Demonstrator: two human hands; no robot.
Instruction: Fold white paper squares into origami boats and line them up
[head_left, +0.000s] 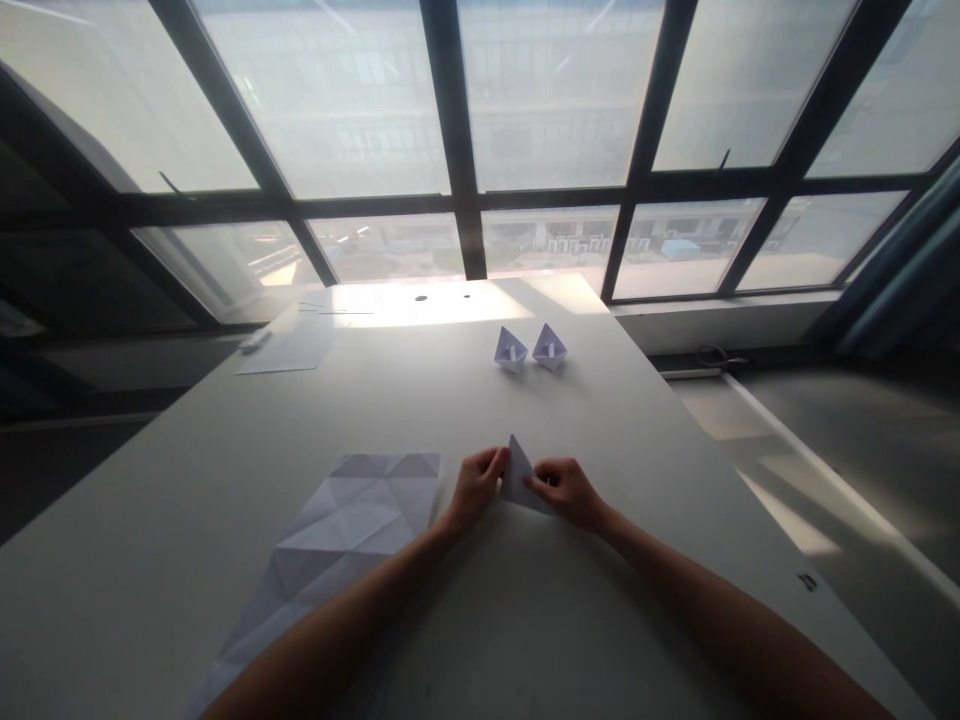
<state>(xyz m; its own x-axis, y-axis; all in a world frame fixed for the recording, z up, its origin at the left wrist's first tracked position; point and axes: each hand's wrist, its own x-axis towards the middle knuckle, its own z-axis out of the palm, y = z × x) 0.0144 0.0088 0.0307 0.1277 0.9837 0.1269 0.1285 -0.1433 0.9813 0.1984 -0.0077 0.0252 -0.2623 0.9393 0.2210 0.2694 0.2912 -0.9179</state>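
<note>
Plainly, the white table (405,400) carries a creased paper sheet (352,520) at left; beside it, the left hand (474,488) and right hand (571,490) — both pinching — grip a folded paper triangle (517,484) between them, and two small paper figures (510,354) (550,350) stand beyond, side by side.

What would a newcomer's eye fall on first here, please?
Large, dark-framed glass windows across the top probably strike first. On the white table, two small, pointed, folded white paper shapes stand beyond the left hand and right hand, which hold a folded white paper triangle.
</note>
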